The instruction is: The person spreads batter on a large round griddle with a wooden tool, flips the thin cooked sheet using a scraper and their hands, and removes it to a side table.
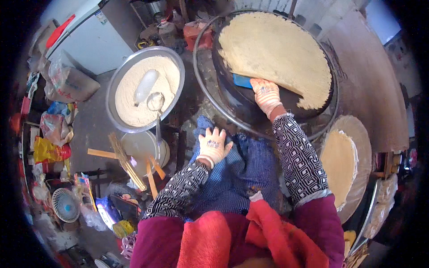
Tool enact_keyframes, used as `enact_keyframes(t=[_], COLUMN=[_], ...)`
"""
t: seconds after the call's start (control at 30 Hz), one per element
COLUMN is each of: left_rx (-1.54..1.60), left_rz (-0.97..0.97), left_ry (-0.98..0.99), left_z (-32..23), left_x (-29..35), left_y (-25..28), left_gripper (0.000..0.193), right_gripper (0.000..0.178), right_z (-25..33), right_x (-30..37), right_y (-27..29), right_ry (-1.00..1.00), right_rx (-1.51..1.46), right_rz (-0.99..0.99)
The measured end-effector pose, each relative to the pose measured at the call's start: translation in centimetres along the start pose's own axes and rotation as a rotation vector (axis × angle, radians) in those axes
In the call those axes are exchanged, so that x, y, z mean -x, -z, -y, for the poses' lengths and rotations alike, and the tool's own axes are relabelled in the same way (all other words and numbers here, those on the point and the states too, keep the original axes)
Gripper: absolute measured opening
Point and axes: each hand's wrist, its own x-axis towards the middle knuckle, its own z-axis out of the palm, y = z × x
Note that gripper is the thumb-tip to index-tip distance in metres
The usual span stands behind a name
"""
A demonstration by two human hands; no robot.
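Observation:
My right hand (267, 94), in a striped orange and white glove, grips a flat blue scraper (242, 81). The scraper lies against the near edge of a thin, pale flatbread (277, 53), which covers most of a large round black griddle (250, 103). Along that edge the flatbread looks slightly lifted, and dark griddle shows below it. My left hand (213, 145), gloved too, rests with fingers spread on a blue checked cloth (254, 167) over my lap and holds nothing.
A metal ring (210, 94) surrounds the griddle. At left stands a wide metal bowl (114, 105) of beige batter (127, 85) with a ladle (156, 102) and a clear plastic scoop-like piece (146, 87). Below it are a bucket (164, 152) and wooden sticks (152, 181). Finished flatbread (337, 169) lies at right.

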Motion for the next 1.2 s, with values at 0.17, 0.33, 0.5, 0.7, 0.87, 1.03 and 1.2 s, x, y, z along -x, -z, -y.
enact_keyframes(t=[0.17, 0.33, 0.5, 0.7, 0.87, 1.03, 1.2], left_rx=[0.439, 0.415, 0.103, -0.427, -0.437, -0.618, -1.058], left_rz=[-0.379, -0.577, -0.473, -0.356, -0.348, -0.341, 0.005], left_ry=[-0.055, -0.082, -0.078, -0.041, -0.04, -0.197, -0.412], left_z=[1.2, 8.2, 15.9, 16.7, 15.6, 15.0, 11.9], left_x=[0.5, -5.6, -14.3, -20.2, -22.8, -23.3, -21.9], left_y=[0.8, 8.9, 12.3, 11.9, 12.8, 13.4, 9.3], left_gripper=[0.064, 0.056, 0.054, 0.065, 0.065, 0.058, 0.031], right_gripper=[0.035, 0.034, 0.034, 0.035, 0.04, 0.039, 0.037], right_z=[0.0, 0.1, 0.2, 0.8, -0.3, 0.4, 1.2], right_x=[-0.7, -1.0, -1.7, -2.3, -2.1, -1.7, -2.2], right_y=[-1.1, -1.1, -0.7, 0.3, -0.9, 0.2, -0.7], right_ry=[0.073, 0.093, 0.081, 0.017, 0.016, -0.042, -0.007], right_rx=[0.044, 0.026, -0.039, 0.034, 0.004, -0.05, -0.009], right_rz=[-0.141, -0.18, -0.179, -0.093, -0.118, -0.04, -0.04])
